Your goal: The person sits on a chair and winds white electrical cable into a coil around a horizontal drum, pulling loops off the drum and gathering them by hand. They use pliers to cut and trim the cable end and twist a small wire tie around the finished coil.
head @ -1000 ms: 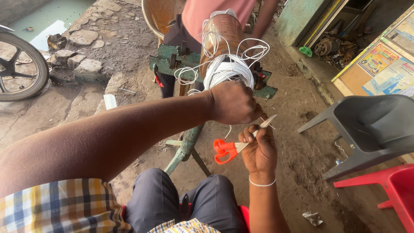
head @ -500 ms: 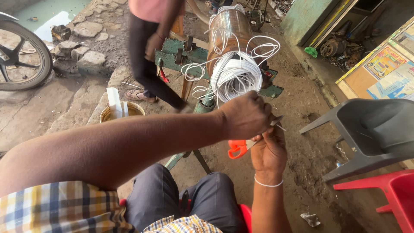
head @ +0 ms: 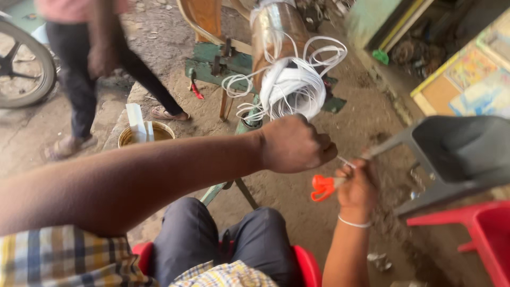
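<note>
At 10 o'clock I see a bicycle wheel [head: 24,64] on the dirt ground [head: 297,212]. Next to it a person in dark trousers [head: 79,69] walks by in sandals. Near that person's feet, at about 9 o'clock, sits a round tin [head: 144,134] with white strips standing in it.

My left arm in a checked sleeve [head: 58,255] crosses the view from 8 o'clock to the middle. My left hand [head: 295,144] is shut in a fist. It sits just under a bundle of white cord [head: 291,87], and I think it pinches a strand of that cord, but the fingers hide it.

The cord bundle is at 12 o'clock, wound in many loops. It hangs by a shiny metal cylinder [head: 276,32] on a green stand [head: 223,64].

My right hand [head: 357,186] is at 4 o'clock, just beside the left hand. It is closed around orange-handled scissors [head: 325,187]. The handles poke out to the left. A thin white strand runs between my two hands.

At 3 o'clock is a grey plastic chair [head: 457,154]. Below it, at 5 o'clock, is a red plastic stool [head: 478,239].
</note>
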{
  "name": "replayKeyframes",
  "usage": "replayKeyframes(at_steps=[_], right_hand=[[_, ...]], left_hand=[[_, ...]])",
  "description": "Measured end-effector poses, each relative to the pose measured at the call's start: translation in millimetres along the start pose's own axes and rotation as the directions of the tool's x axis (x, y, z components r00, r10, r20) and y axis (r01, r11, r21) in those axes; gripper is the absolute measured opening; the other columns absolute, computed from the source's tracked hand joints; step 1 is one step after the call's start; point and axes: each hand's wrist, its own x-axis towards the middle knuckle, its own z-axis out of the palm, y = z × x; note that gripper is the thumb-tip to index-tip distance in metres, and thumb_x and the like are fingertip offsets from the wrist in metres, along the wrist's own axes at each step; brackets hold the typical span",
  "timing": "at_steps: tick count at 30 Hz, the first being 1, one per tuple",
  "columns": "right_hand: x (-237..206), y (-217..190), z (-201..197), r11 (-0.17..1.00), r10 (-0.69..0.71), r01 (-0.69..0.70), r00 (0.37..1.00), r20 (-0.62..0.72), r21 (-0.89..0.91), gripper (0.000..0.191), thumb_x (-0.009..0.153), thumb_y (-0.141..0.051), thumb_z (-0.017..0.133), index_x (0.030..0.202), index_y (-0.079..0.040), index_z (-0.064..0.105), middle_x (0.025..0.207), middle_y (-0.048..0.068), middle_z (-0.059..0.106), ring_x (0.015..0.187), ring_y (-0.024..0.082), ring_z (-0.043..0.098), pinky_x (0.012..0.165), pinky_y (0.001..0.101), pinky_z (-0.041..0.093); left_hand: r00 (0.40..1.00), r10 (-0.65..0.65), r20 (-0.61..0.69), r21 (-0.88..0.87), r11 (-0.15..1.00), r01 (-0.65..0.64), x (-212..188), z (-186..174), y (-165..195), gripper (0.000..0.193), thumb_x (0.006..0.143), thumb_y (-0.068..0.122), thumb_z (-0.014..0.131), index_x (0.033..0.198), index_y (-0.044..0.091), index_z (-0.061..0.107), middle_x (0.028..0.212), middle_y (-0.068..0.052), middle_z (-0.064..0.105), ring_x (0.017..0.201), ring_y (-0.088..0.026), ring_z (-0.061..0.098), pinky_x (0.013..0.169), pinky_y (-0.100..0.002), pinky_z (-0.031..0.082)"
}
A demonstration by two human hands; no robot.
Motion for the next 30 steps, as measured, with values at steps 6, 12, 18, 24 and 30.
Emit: replayKeyframes(at_steps=[6, 12, 18, 24, 30], right_hand=[[-23.3, 41.4, 42.8, 0.91, -0.163, 0.199, 0.978, 0.129, -0.364, 0.034, 0.091, 0.008, 0.067, 0.123, 0.0, 0.059, 0.08, 0.006, 0.061, 0.058, 0.013, 0.053, 0.053, 0.028, 0.046], [-25.6, 37.4, 81.6, 0.889, -0.315, 0.39, 0.901, 0.298, -0.238, 0.028, 0.088, 0.015, 0.068, 0.104, -0.003, 0.053, 0.091, 0.009, 0.062, 0.067, 0.014, 0.057, 0.062, 0.0302, 0.05], [-26.5, 46.0, 81.8, 0.86, -0.346, 0.45, 0.862, 0.371, -0.243, 0.024, 0.096, 0.004, 0.075, 0.107, -0.003, 0.055, 0.09, 0.008, 0.062, 0.07, 0.015, 0.056, 0.064, 0.0311, 0.048], [-25.4, 44.6, 87.4, 0.897, -0.352, 0.426, 0.85, 0.393, -0.119, 0.022, 0.1, -0.009, 0.076, 0.107, -0.008, 0.055, 0.092, 0.008, 0.064, 0.071, 0.014, 0.056, 0.064, 0.0307, 0.048], [-24.8, 48.4, 58.0, 0.963, -0.243, 0.269, 0.87, 0.428, 0.002, 0.021, 0.102, -0.012, 0.075, 0.113, -0.003, 0.06, 0.08, 0.005, 0.061, 0.065, 0.011, 0.052, 0.058, 0.0256, 0.043]], left_hand=[[0.993, 0.085, -0.081, 0.001, 0.996, -0.085, -11.1, 0.0, -5.5, 0.013, 0.081, 0.023, 0.065, 0.088, 0.012, 0.065, 0.07, 0.0, 0.06, 0.06, -0.019, 0.069, 0.048, -0.036, 0.052], [0.984, 0.135, -0.118, -0.008, 0.991, -0.137, -12.7, 0.8, -6.5, 0.018, 0.085, 0.029, 0.067, 0.09, 0.011, 0.066, 0.069, 0.0, 0.06, 0.059, -0.018, 0.068, 0.048, -0.035, 0.051], [0.987, 0.127, -0.098, -0.042, 0.99, -0.132, -15.8, 1.3, -8.3, 0.022, 0.092, 0.033, 0.066, 0.088, 0.011, 0.065, 0.069, 0.0, 0.061, 0.06, -0.019, 0.069, 0.049, -0.036, 0.052], [0.987, 0.137, -0.083, -0.055, 0.988, -0.142, -13.3, 2.5, -9.8, 0.02, 0.092, 0.031, 0.065, 0.095, 0.012, 0.068, 0.073, 0.0, 0.065, 0.061, -0.019, 0.069, 0.047, -0.035, 0.053], [0.99, 0.139, 0.03, -0.166, 0.977, -0.132, -4.3, -0.8, -8.1, 0.019, 0.091, 0.028, 0.063, 0.097, 0.011, 0.069, 0.078, -0.004, 0.07, 0.066, -0.022, 0.073, 0.05, -0.037, 0.058]])
